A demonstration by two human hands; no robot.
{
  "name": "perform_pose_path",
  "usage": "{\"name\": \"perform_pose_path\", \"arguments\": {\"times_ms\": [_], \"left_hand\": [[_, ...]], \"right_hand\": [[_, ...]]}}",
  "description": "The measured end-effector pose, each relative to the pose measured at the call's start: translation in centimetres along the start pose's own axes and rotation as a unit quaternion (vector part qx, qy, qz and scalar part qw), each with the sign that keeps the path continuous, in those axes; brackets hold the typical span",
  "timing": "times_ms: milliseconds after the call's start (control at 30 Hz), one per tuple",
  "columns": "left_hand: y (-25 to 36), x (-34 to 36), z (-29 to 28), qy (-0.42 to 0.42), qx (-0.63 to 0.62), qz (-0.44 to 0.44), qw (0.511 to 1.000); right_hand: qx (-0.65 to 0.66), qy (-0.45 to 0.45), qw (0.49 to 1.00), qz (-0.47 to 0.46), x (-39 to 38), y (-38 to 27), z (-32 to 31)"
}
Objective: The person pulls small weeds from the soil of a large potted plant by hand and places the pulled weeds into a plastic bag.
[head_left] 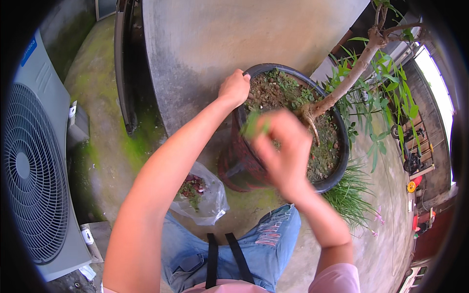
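My left hand (pixel 235 88) is closed on the upper left rim of a large dark flowerpot (pixel 337 177). Over the pot's soil (pixel 320 158), my right hand (pixel 287 146) is smeared by motion, its fingers bunched around a blurred green weed (pixel 255 124). Small weeds (pixel 286 88) grow from the brown soil near the far rim. A bare, slanting tree trunk (pixel 346 78) rises out of the pot toward the upper right. Below my left forearm, a clear plastic bag (pixel 215 200) lies open with pulled greenery and reddish scraps (pixel 192 189) inside.
An air conditioner's outdoor unit (pixel 46 122) stands on the left. A grey wall (pixel 195 44) rises behind the pot. Grassy leaves (pixel 349 193) and leafy branches (pixel 381 97) crowd the pot's right side. My jeans-clad knees (pixel 276 234) are close in front.
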State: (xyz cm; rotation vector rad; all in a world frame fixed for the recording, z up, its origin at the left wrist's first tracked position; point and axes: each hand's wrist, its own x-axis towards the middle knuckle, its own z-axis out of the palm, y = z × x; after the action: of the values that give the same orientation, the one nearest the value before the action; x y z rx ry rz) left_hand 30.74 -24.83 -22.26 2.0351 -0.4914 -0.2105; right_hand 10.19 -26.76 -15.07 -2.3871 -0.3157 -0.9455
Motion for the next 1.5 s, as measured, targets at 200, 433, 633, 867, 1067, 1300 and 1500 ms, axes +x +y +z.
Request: {"name": "perform_pose_path", "arguments": {"times_ms": [200, 433, 633, 867, 1067, 1300, 1500], "left_hand": [[1.4, -0.9, 0.6, -0.013, -0.028, 0.007, 0.999], [0.6, -0.8, -0.2, -0.004, -0.029, 0.001, 1.000], [1.3, -1.0, 0.0, -0.005, -0.032, 0.000, 0.999], [0.6, -0.4, 0.4, -0.005, -0.050, -0.013, 0.999], [0.9, -0.8, 0.1, 0.025, 0.000, -0.002, 1.000], [0.8, -0.6, 0.4, 0.029, -0.005, -0.010, 1.000], [0.4, -0.3, 0.5, 0.035, -0.006, -0.013, 0.999]], "right_hand": [[-0.022, -0.346, 0.935, 0.075, -16.1, 3.7, 13.7], [-0.107, -0.366, 0.924, 0.012, -16.9, 3.5, 20.3], [-0.092, -0.405, 0.910, -0.010, -17.2, 3.6, 20.0], [0.062, -0.232, 0.966, -0.094, -7.4, -4.7, 3.9], [-0.211, -0.142, 0.967, 0.025, 5.4, 7.5, -1.6], [-0.341, -0.135, 0.922, 0.121, 9.3, 18.1, 1.3], [-0.305, -0.193, 0.911, 0.199, 9.4, 19.6, 2.9]]}}
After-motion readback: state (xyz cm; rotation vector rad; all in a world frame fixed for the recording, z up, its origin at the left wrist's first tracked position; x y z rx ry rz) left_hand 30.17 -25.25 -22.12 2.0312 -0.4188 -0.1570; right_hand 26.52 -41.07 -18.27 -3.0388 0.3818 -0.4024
